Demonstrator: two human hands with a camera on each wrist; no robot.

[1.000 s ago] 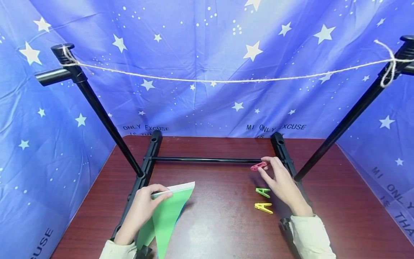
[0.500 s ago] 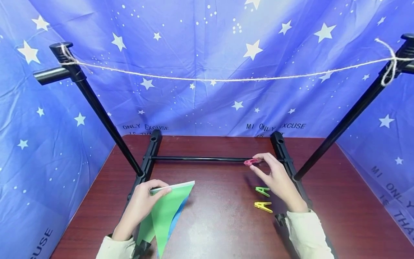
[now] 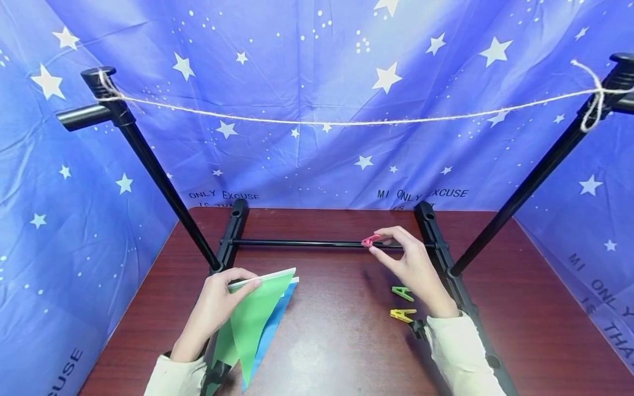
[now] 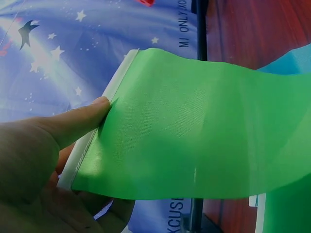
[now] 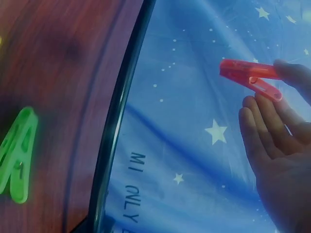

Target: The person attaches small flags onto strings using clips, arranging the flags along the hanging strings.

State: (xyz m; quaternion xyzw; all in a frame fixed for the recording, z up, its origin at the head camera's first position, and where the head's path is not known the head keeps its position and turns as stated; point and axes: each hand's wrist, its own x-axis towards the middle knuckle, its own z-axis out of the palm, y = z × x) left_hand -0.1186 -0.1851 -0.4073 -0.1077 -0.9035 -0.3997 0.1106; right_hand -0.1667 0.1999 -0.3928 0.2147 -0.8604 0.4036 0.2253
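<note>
High and farthest back, the head view is looking forward and down on the table (image 3: 342,346), catching the left hand (image 3: 220,301) at 7 o'clock, the right hand (image 3: 411,267) at 4. Close in, the left wrist view is facing the green flag (image 4: 184,131), its hand sitting at 8. The right wrist view is peering, also near, at the red clothespin (image 5: 243,69), 2 o'clock. Both wrist views, I'm noticing, are lying sideways; all three are sharing table and curtain (image 3: 297,66).

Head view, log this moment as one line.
left hand: holds green pennant; right hand: pinches red clip; green clip, yellow clip: on table
</note>
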